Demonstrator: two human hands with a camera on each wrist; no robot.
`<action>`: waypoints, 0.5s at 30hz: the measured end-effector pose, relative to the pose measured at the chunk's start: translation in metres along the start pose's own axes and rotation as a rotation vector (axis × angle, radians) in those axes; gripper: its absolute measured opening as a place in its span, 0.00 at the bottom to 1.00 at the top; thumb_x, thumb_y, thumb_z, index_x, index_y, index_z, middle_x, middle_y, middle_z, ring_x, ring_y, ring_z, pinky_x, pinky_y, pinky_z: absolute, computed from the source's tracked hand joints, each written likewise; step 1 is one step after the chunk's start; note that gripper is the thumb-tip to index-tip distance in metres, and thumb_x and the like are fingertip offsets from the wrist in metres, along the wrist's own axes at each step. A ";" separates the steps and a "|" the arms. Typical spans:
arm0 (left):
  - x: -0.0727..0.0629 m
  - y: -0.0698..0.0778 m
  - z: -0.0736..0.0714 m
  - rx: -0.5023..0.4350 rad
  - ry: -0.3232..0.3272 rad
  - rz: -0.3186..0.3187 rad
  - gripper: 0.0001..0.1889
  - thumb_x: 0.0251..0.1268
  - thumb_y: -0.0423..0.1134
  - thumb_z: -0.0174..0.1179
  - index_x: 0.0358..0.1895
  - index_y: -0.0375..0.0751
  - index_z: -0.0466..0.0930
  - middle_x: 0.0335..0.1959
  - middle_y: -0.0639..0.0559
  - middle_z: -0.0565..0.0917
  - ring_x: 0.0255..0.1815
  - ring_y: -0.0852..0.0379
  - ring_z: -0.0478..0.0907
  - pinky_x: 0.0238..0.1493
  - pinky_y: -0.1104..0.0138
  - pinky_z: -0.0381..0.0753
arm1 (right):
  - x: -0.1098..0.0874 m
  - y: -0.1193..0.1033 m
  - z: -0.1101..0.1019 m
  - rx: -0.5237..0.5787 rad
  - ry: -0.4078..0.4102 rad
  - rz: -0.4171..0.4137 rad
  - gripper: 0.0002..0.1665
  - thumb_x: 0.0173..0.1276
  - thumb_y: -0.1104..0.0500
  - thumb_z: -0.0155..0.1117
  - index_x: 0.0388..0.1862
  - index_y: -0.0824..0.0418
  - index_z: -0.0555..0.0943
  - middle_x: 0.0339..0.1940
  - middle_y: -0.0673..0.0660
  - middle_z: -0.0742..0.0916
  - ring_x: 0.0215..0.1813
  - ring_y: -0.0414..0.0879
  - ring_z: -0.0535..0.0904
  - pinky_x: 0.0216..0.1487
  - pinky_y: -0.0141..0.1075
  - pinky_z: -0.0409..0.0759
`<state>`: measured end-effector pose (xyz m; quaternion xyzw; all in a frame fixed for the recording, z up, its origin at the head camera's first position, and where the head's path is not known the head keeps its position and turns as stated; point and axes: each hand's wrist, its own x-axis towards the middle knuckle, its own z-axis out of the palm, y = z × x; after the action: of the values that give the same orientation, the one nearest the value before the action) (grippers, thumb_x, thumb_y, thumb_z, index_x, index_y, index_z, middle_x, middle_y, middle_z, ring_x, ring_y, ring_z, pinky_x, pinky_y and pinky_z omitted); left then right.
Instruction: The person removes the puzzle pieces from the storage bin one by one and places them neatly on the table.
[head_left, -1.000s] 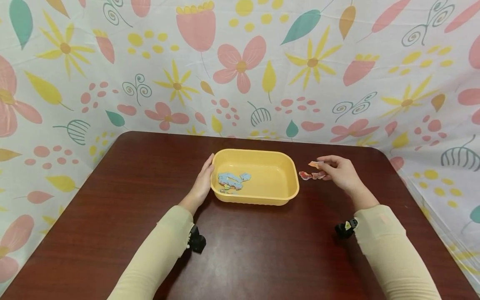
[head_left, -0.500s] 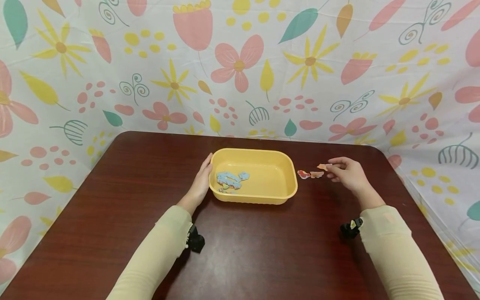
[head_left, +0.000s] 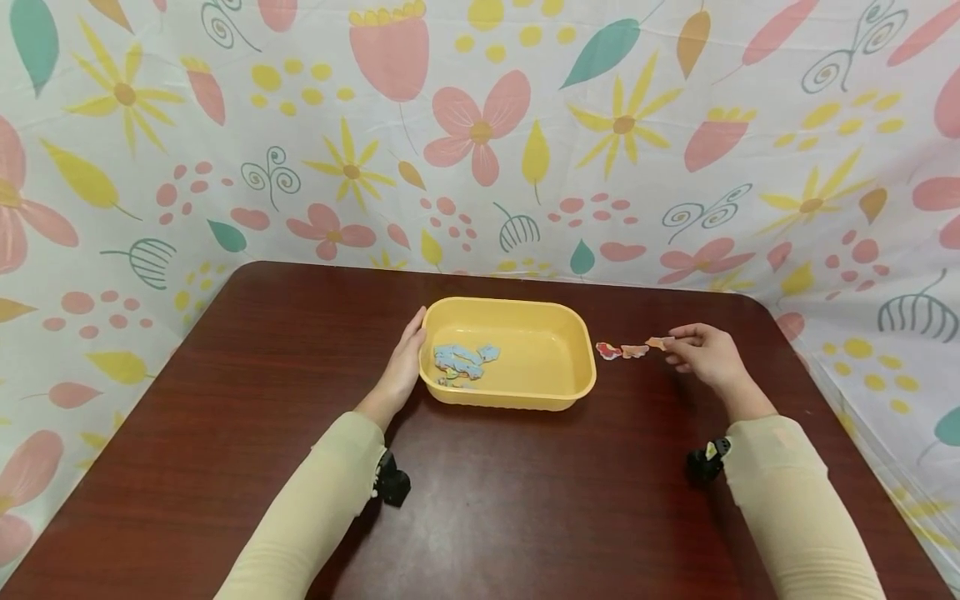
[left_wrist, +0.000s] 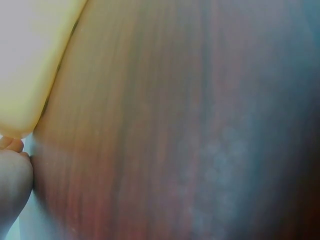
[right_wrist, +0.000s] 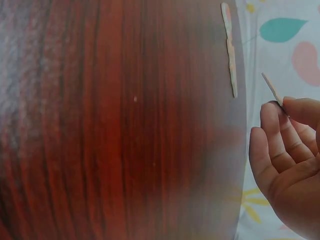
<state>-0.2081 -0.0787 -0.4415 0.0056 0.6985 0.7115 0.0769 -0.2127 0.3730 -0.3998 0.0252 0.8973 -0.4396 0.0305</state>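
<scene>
Sleeves (head_left: 798,508) reach in over the counter (head_left: 480,508), whose near edge is out of view; a black wrist device (head_left: 707,461) sits at each cuff. Left hand (head_left: 393,367): visible fingers look straight, laid against the left end of a yellow tub (head_left: 536,360); whether any curl beneath it cannot be told. The tub, without notable movement in the last second, stands toward the counter's far edge, roughly midway between its side edges. Blue pieces (head_left: 467,367) are gathered in the tub's left part.

Right hand (head_left: 708,358), toward the far right corner: thumb and forefinger pinch an orange piece (head_left: 658,342).

Change recorded: a second ago this piece was over or just beyond the tan piece (head_left: 634,352); it has since shifted rightward and lower, to the right end of the row that begins with the red piece (head_left: 608,351) just beside the tub. Contact with the tan piece or the counter cannot be confirmed.

Assessment: a third place in the row appears nearly filled, though not complete while the pinch holds.

Past the far edge hangs printed cloth (head_left: 480,229).
</scene>
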 end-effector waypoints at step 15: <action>-0.013 0.024 -0.001 0.026 -0.051 -0.045 0.27 0.79 0.43 0.29 0.77 0.52 0.41 0.78 0.55 0.42 0.78 0.56 0.36 0.76 0.57 0.42 | 0.005 0.013 -0.005 -0.003 -0.035 0.073 0.30 0.72 0.53 0.54 0.61 0.76 0.67 0.35 0.46 0.86 0.31 0.35 0.83 0.36 0.34 0.83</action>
<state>-0.1976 -0.0812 -0.4168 0.0090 0.7053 0.7001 0.1108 -0.2167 0.3850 -0.4071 0.0501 0.8958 -0.4373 0.0624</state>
